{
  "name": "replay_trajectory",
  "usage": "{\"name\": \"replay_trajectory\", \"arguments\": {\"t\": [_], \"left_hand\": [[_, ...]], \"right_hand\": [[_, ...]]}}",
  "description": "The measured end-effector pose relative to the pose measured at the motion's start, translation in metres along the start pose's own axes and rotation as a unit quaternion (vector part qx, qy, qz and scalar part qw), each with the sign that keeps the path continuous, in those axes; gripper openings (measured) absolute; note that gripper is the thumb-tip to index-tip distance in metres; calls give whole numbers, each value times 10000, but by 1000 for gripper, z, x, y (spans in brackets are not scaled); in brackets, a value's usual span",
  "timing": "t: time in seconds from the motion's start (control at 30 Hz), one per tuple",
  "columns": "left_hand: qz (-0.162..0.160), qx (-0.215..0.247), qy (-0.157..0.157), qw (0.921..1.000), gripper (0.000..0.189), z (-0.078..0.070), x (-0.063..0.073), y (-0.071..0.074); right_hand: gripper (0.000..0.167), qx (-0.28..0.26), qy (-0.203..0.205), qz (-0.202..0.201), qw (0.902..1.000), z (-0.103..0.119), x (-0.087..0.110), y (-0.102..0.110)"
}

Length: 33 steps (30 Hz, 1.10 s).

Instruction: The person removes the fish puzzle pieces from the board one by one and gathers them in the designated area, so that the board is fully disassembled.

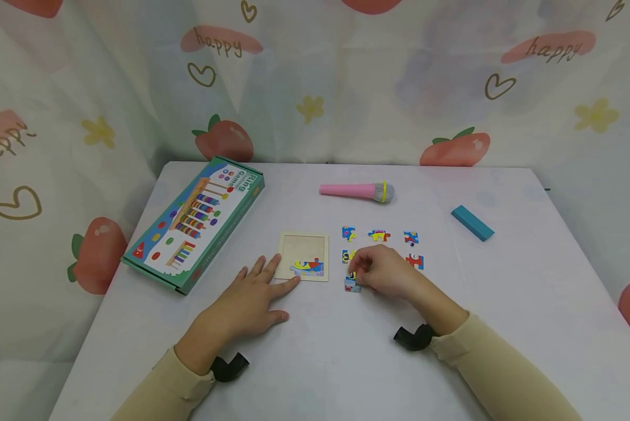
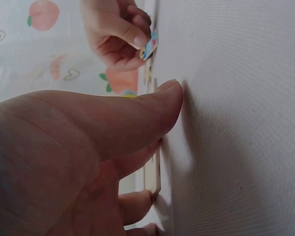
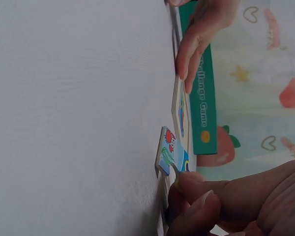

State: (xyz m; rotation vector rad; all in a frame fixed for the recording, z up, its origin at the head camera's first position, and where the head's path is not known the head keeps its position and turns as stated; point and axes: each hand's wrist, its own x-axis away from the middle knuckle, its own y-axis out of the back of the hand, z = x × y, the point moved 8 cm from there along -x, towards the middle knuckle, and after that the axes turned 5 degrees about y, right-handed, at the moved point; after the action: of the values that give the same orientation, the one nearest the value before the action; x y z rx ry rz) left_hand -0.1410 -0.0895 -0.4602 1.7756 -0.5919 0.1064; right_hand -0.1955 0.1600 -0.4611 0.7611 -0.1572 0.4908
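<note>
A square wooden puzzle tray (image 1: 301, 248) lies in the middle of the table, with joined puzzle pieces (image 1: 308, 268) in its lower right corner. My left hand (image 1: 249, 304) is spread flat beside it, with fingertips touching its left and lower edges. To the tray's right, my right hand (image 1: 386, 272) pinches a puzzle piece (image 3: 168, 147) between thumb and finger. A red crab and green weed are printed on that piece, and it is tilted in the right wrist view. Right around this hand lie loose puzzle pieces (image 1: 379, 235), some partly hidden by it.
A green game box (image 1: 194, 228) lies at an angle on the left. Behind the pieces is a pink toy microphone (image 1: 354, 190) with a grey head. A teal block (image 1: 473, 223) rests on the right side of the white table (image 1: 315, 368).
</note>
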Motion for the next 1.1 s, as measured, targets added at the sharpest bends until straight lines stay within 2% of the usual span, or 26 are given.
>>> {"name": "replay_trajectory", "arguments": {"t": [0.2,0.7,0.9,1.1], "left_hand": [[-11,-29,-22,10000,73,0,0,-1],[46,-11,-19,10000,73,1,0,-1],[25,-25,-41,10000,72,0,1,0],[60,-69,-31,10000,71,1,-1,0]], "right_hand": [[15,441,78,-318,9985,4,2,0],[10,1083,255,-596,9920,10,-2,-1],[11,1024,512,-651,9913,30,-7,-4],[18,644,673,-428,9947,52,-24,-19]]}}
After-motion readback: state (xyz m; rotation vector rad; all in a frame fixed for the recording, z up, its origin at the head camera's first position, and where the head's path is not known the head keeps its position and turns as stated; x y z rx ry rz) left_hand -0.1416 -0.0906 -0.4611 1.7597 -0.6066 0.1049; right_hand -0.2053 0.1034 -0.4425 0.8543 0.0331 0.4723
